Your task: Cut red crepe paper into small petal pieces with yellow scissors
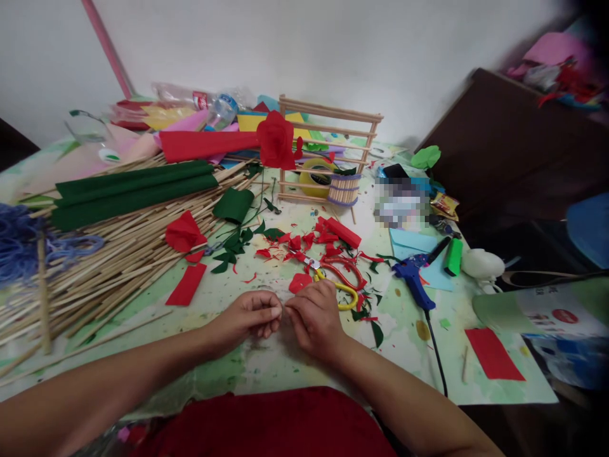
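- Red petal (299,282) – on or just above the table (397,343), right behind the right hand (316,317); can't tell if held or just lying there.
- Right hand: fingers curled, thumb and fingertips together near the left hand; contents hidden.
- Left hand (261,314): half curled, thumb against fingers, fingertips close to the right hand's; can't tell if it grips anything.
- Table: pale green and white top, stained and speckled, strewn with red scraps (328,235) and dark green leaf cuttings (231,244).
- Scissors (354,299) among the scraps, just beyond the right hand, yellow and red loops showing.
- Left side: big spread of thin sticks (128,251), folded green paper (133,193) on top, purple-blue yarn (16,244) at far left.
- Back: stick frame (328,109) standing up, red paper flower (276,141) by its left post, clear bottles (221,111) near the wall.
- Right side: blue glue gun (413,276) partly on light blue paper (445,280), cord running to the near edge; red rectangle (495,354) near the corner.
- Room: plain whitish wall (380,44), pink strip (107,47) slanting at left, dark brown furniture (469,127) at right with colourful stuff (554,54) piled on it.
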A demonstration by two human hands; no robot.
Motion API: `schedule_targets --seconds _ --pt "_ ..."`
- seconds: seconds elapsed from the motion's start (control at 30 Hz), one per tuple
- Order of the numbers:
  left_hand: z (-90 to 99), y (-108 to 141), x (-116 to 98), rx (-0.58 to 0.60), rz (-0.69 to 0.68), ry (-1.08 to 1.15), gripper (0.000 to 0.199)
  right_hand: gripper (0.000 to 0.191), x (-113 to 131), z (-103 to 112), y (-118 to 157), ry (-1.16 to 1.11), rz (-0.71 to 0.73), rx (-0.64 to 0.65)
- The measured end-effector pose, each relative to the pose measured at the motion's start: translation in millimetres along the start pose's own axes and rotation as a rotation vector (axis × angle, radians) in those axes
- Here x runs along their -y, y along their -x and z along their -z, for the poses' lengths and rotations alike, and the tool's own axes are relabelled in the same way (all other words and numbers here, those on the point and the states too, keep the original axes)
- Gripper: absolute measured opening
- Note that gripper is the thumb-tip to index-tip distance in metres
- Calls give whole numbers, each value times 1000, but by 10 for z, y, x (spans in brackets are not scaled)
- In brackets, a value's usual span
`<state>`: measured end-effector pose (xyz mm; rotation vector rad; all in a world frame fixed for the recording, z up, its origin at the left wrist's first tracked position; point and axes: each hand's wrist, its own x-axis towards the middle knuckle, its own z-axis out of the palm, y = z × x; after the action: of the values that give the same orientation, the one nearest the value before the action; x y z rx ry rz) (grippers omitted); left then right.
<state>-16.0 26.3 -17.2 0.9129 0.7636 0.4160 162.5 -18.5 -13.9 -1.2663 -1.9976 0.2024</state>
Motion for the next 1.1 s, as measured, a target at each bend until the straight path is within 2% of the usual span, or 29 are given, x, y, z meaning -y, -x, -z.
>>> schedule_targets --seconds 0.1,0.23,0.33,0.47,0.7,0.9,1.1 --pt "16 1 -39 -26 -37 -124 26 13 -48 59 -54 150 -70 34" --pt "42 -2 -95 -21 -116 -334 25 20 -94 90 -104 309 -172 174" --pt "50 -7 -113 -17 -182 -493 25 13 -112 60 -107 317 -161 213" --pt "64 -19 -86 -8 -256 -665 26 8 -152 -9 -77 332 -103 162" --pt "89 -81 -41 -58 -268 -656 32 13 -244 -102 -32 493 21 146" --pt "124 -157 25 -41 -271 -663 36 21 -272 -150 -35 547 -53 27" --pt "206 -215 154 -60 -306 -626 37 17 -323 -205 -14 543 62 9"
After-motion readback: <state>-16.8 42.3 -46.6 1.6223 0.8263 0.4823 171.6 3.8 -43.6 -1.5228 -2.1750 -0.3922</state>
